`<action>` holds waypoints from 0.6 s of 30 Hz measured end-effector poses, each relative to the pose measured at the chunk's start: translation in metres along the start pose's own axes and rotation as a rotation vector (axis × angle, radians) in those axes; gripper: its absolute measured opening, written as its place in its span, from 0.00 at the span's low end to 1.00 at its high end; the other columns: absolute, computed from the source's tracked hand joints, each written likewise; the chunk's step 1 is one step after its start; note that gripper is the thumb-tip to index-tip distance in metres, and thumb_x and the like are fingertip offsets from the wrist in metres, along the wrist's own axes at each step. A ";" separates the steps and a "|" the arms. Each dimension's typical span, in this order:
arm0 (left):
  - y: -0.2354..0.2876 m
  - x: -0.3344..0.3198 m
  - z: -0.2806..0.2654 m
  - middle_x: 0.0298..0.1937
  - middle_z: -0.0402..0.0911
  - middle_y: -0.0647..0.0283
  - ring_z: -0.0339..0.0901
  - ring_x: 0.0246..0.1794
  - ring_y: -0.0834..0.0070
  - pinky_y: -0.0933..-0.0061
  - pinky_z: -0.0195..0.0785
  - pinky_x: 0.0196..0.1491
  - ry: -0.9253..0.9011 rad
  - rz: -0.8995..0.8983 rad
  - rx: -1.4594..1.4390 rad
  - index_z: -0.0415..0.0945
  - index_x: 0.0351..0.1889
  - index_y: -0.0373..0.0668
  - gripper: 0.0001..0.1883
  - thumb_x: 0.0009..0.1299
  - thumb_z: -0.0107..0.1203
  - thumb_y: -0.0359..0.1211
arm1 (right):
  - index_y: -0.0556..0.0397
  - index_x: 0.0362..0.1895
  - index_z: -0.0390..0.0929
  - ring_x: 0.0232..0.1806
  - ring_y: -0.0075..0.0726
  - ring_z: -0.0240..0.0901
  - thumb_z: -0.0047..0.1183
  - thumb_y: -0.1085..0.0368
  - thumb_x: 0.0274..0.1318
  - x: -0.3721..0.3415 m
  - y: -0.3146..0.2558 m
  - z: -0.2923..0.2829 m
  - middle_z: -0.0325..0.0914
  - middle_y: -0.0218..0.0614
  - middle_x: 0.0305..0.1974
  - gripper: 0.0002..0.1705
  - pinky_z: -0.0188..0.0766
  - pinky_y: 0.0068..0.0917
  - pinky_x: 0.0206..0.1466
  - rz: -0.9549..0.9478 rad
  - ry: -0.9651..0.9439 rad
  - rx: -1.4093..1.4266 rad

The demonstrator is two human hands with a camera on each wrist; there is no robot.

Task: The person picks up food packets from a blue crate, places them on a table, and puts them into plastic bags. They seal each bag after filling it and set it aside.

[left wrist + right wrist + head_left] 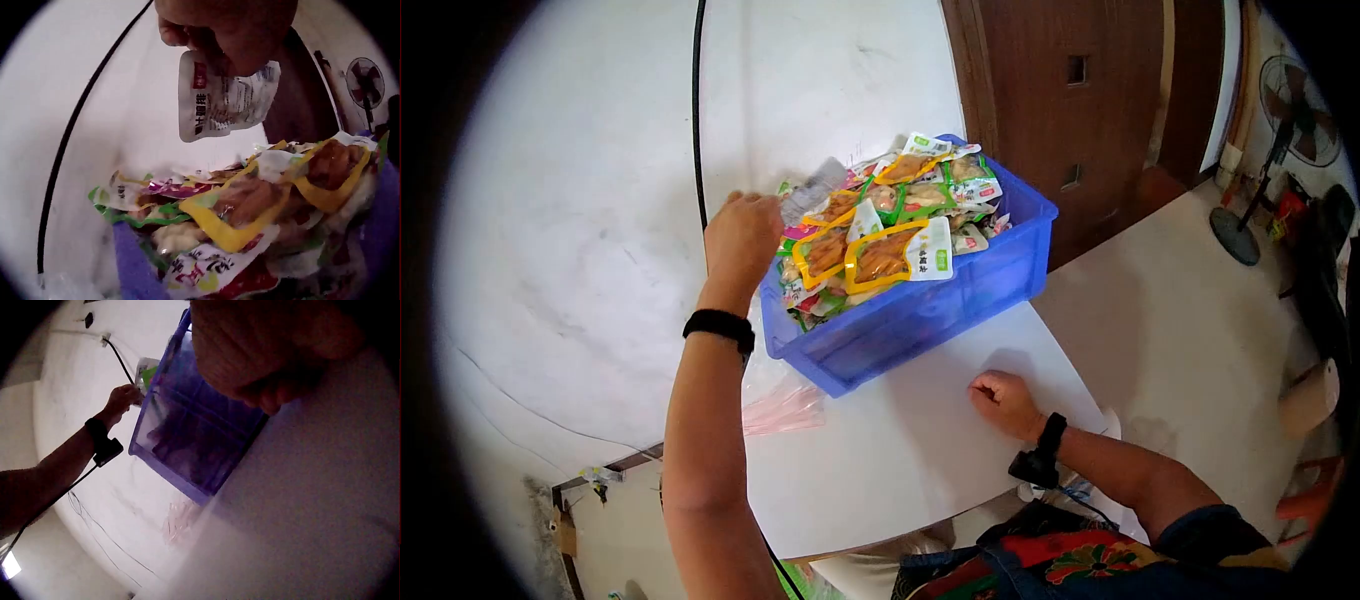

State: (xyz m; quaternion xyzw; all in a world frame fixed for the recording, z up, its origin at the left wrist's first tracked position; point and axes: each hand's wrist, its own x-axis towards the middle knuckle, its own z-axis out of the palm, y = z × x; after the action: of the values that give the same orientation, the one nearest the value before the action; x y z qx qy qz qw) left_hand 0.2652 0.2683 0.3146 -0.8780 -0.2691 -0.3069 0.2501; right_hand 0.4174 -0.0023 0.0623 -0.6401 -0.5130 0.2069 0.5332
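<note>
My left hand [745, 238] is raised over the left end of a blue plastic crate [920, 325]. Its fingers pinch a pale snack packet [219, 103] with dark print and a small red label, hanging above the heap in the left wrist view. Snack packets [890, 255] fill the crate above its rim, several with yellow or green borders and clear windows showing brown or pale food. My right hand [1007, 402] rests on the white table in front of the crate, fingers loosely curled, holding nothing.
The white table [880, 470] stands against a white wall. Clear pinkish plastic bags [785, 405] lie left of the crate. A black cable [698, 120] runs down the wall. Brown doors [1065, 120] and a standing fan [1280, 130] are at the right, beyond the table's edge.
</note>
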 end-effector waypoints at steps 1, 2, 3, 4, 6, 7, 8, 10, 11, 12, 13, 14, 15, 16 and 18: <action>0.004 0.007 0.003 0.31 0.77 0.62 0.75 0.37 0.63 0.62 0.71 0.35 0.035 0.098 0.020 0.77 0.24 0.44 0.07 0.59 0.48 0.31 | 0.60 0.28 0.75 0.26 0.36 0.72 0.50 0.68 0.52 0.000 -0.001 0.000 0.75 0.41 0.26 0.07 0.68 0.30 0.30 0.001 0.001 -0.016; 0.011 0.013 0.007 0.34 0.75 0.64 0.74 0.39 0.65 0.63 0.72 0.36 0.028 0.102 0.053 0.76 0.22 0.44 0.06 0.58 0.48 0.31 | 0.60 0.28 0.75 0.26 0.37 0.72 0.51 0.68 0.52 0.000 -0.001 0.000 0.75 0.41 0.26 0.06 0.68 0.30 0.30 0.004 0.003 -0.031; 0.016 0.020 0.010 0.34 0.75 0.64 0.74 0.39 0.65 0.63 0.72 0.36 0.029 0.101 0.048 0.76 0.22 0.44 0.06 0.58 0.48 0.31 | 0.60 0.28 0.75 0.26 0.37 0.72 0.51 0.68 0.52 0.000 -0.001 0.001 0.75 0.41 0.26 0.06 0.68 0.30 0.30 0.007 0.004 -0.035; 0.023 0.027 0.011 0.33 0.74 0.64 0.74 0.38 0.65 0.63 0.72 0.36 0.028 0.133 0.067 0.76 0.21 0.44 0.07 0.58 0.49 0.31 | 0.60 0.29 0.75 0.26 0.37 0.72 0.51 0.68 0.52 0.000 -0.002 0.001 0.75 0.41 0.26 0.06 0.69 0.30 0.31 0.005 0.008 -0.045; 0.038 0.037 0.017 0.31 0.72 0.64 0.74 0.37 0.65 0.65 0.72 0.36 0.056 0.182 0.061 0.76 0.24 0.44 0.05 0.58 0.49 0.31 | 0.60 0.29 0.75 0.26 0.37 0.73 0.51 0.69 0.52 -0.001 -0.001 0.001 0.75 0.41 0.26 0.06 0.69 0.30 0.31 0.009 0.012 -0.061; 0.042 0.041 0.024 0.31 0.72 0.64 0.74 0.37 0.65 0.65 0.72 0.36 0.057 0.180 0.056 0.76 0.24 0.44 0.05 0.58 0.49 0.31 | 0.60 0.28 0.75 0.26 0.37 0.72 0.51 0.68 0.52 -0.001 0.000 0.002 0.75 0.41 0.26 0.06 0.69 0.30 0.31 0.012 0.018 -0.048; 0.048 0.045 0.032 0.31 0.72 0.62 0.73 0.36 0.64 0.63 0.71 0.35 0.056 0.146 0.032 0.76 0.29 0.44 0.05 0.60 0.51 0.32 | 0.59 0.28 0.75 0.26 0.37 0.72 0.51 0.68 0.52 -0.001 -0.001 0.002 0.75 0.41 0.26 0.06 0.69 0.30 0.31 0.013 0.024 -0.033; 0.060 0.044 0.039 0.37 0.75 0.57 0.75 0.40 0.62 0.62 0.70 0.37 -0.019 0.093 -0.065 0.75 0.47 0.44 0.19 0.58 0.58 0.38 | 0.59 0.28 0.75 0.26 0.37 0.72 0.51 0.68 0.52 -0.001 -0.005 -0.001 0.75 0.41 0.26 0.06 0.69 0.30 0.31 0.024 0.014 -0.045; 0.063 0.041 0.037 0.37 0.75 0.57 0.75 0.40 0.62 0.62 0.70 0.37 -0.021 0.094 -0.065 0.75 0.47 0.44 0.19 0.58 0.58 0.38 | 0.59 0.28 0.75 0.26 0.37 0.72 0.51 0.68 0.53 -0.001 -0.007 -0.002 0.75 0.41 0.26 0.06 0.69 0.29 0.31 0.032 0.001 -0.056; 0.065 0.037 0.034 0.42 0.75 0.54 0.74 0.43 0.61 0.62 0.70 0.40 -0.235 0.051 -0.372 0.72 0.52 0.43 0.26 0.55 0.61 0.41 | 0.59 0.28 0.75 0.26 0.37 0.72 0.51 0.68 0.53 -0.001 -0.004 -0.002 0.75 0.41 0.26 0.06 0.69 0.29 0.31 0.032 0.000 -0.055; 0.071 0.031 0.025 0.46 0.75 0.51 0.74 0.47 0.61 0.62 0.70 0.42 -0.450 0.007 -0.677 0.70 0.57 0.43 0.33 0.52 0.64 0.44 | 0.59 0.28 0.75 0.26 0.32 0.71 0.52 0.68 0.52 0.000 0.000 -0.001 0.75 0.39 0.26 0.06 0.68 0.28 0.29 0.000 0.004 -0.064; 0.082 0.019 0.015 0.50 0.74 0.49 0.73 0.49 0.60 0.61 0.70 0.44 -0.437 0.092 -0.609 0.68 0.58 0.43 0.38 0.49 0.66 0.46 | 0.59 0.28 0.75 0.25 0.28 0.70 0.53 0.68 0.52 0.000 0.002 0.000 0.75 0.37 0.25 0.06 0.67 0.26 0.28 -0.034 0.014 -0.071; 0.096 0.003 0.005 0.53 0.72 0.48 0.72 0.51 0.60 0.60 0.69 0.45 -0.423 0.175 -0.543 0.66 0.60 0.42 0.42 0.46 0.68 0.48 | 0.59 0.28 0.75 0.25 0.28 0.70 0.53 0.68 0.52 0.000 0.002 -0.001 0.75 0.37 0.25 0.06 0.67 0.26 0.28 -0.034 0.018 -0.069; 0.109 -0.012 0.007 0.53 0.72 0.48 0.72 0.51 0.60 0.60 0.69 0.45 -0.423 0.178 -0.541 0.66 0.60 0.42 0.42 0.46 0.68 0.48 | 0.59 0.28 0.75 0.25 0.32 0.71 0.52 0.68 0.53 -0.001 0.000 0.000 0.75 0.39 0.25 0.07 0.67 0.28 0.29 -0.014 0.015 -0.064; 0.129 -0.032 0.017 0.51 0.73 0.51 0.72 0.51 0.56 0.60 0.68 0.48 -0.271 0.169 -0.381 0.70 0.54 0.39 0.35 0.51 0.64 0.47 | 0.60 0.28 0.74 0.26 0.36 0.72 0.51 0.68 0.53 -0.002 -0.003 0.001 0.74 0.41 0.25 0.07 0.68 0.30 0.30 0.007 0.002 -0.059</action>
State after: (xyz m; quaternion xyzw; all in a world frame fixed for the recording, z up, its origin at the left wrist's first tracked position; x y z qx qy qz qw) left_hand 0.3313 0.1735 0.2461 -0.9618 -0.1629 -0.2097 0.0665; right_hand 0.4146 -0.0044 0.0640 -0.6576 -0.5161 0.1929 0.5138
